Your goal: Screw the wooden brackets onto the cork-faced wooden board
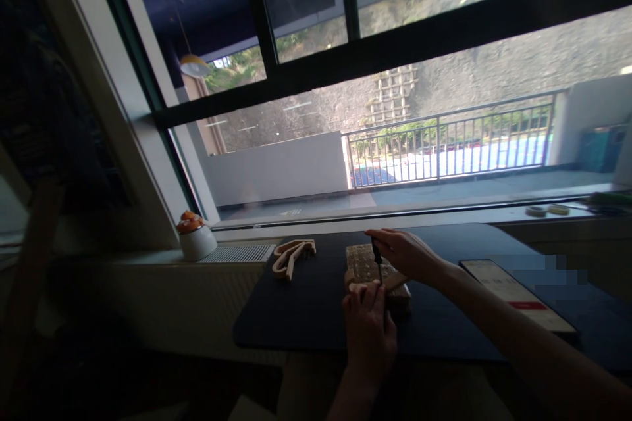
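Observation:
My right hand (407, 255) is closed around the dark handle of a screwdriver (376, 254), which points down almost upright. Its tip ends close to the fingertips of my left hand (369, 322). Those left fingers are bent and pressed onto a light wooden piece (395, 281), which lies across a brown, rough-topped block (361, 256). The exact contact between the tip and the wood is too small to make out. Left of the block lie curved, pale wooden parts (292, 258) with small dark bits at their right end.
The dark table (291, 322) has rounded corners and stands against the window sill. A flat panel with a red band (523, 302) lies at the right. On the sill are a white jar with an orange lid (196, 240), a vent grille (237, 253) and rolls of tape (557, 210).

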Tool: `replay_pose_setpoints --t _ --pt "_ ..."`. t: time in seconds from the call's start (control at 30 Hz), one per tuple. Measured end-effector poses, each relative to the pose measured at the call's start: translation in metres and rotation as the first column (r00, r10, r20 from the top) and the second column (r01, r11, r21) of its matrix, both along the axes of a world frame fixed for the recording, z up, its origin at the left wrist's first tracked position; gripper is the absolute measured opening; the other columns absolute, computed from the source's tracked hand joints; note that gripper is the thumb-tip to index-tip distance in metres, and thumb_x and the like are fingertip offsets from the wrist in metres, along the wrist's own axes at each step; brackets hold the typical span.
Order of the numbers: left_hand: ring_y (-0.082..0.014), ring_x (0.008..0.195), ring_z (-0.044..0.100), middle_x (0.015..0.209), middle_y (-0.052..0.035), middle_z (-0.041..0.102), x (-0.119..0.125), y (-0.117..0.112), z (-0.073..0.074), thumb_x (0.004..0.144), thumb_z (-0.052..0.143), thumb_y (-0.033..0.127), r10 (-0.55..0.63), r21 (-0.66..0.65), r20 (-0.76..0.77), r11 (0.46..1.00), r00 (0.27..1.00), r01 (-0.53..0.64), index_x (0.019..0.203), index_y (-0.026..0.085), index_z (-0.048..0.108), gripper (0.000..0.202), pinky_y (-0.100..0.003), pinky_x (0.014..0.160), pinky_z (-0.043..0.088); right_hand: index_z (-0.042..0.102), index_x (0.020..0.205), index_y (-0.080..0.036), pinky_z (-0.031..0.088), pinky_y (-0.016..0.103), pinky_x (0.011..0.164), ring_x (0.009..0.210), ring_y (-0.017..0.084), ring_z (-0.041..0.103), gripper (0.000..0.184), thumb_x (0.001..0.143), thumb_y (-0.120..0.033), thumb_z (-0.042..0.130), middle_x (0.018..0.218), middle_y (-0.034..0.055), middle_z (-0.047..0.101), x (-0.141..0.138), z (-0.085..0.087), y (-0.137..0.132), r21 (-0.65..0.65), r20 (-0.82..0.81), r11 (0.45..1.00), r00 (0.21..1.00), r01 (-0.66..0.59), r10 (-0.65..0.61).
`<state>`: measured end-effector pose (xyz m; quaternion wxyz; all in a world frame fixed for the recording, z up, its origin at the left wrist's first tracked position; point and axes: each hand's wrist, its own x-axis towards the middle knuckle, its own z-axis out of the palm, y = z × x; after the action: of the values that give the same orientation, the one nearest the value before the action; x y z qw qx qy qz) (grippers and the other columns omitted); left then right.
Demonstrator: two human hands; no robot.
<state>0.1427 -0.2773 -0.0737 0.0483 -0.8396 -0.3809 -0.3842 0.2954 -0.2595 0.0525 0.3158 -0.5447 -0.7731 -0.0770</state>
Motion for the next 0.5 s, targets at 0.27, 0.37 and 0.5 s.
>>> replay_pose_setpoints --t 0.27,0.37,0.5 --pt "-0.0283 0.115 0.047 0.134 -0.0031 0.056 0.000 -0.001 -0.004 0.083 0.051 0.015 -0.001 -0.021 0.007 1.000 1.000 0.001 0.128 0.022 0.054 0.047 -0.048 0.096 0.040 0.061 0.120 -0.020 0.042 0.027 0.059 0.069 0.020 0.067 0.035 0.089 -0.029 0.046 0.087 0.0073 0.075 -0.001 -0.006 0.005 0.009 -0.064 0.998 0.996 0.069 -0.068" --pt "-0.0282 0.115 0.046 0.135 -0.0022 0.055 0.000 0.000 -0.003 0.083 0.051 0.016 -0.007 -0.034 0.013 0.999 1.000 0.007 0.128 0.022 0.054 0.046 -0.049 0.097 0.040 0.060 0.118 -0.020 0.040 0.025 0.055 0.065 0.019 0.066 0.033 0.089 -0.031 0.046 0.083 0.0057 0.074 -0.002 -0.009 0.005 0.011 -0.098 0.996 0.991 0.090 -0.089" --pt "-0.0277 0.116 0.046 0.135 -0.0019 0.055 0.000 0.001 -0.002 0.083 0.050 0.015 -0.017 -0.042 0.019 0.999 1.000 0.018 0.129 0.022 0.054 0.046 -0.048 0.097 0.040 0.060 0.116 -0.022 0.039 0.024 0.055 0.065 0.017 0.065 0.032 0.088 -0.028 0.047 0.084 0.0037 0.073 -0.005 -0.011 0.004 0.004 -0.118 0.997 0.990 0.074 -0.073"
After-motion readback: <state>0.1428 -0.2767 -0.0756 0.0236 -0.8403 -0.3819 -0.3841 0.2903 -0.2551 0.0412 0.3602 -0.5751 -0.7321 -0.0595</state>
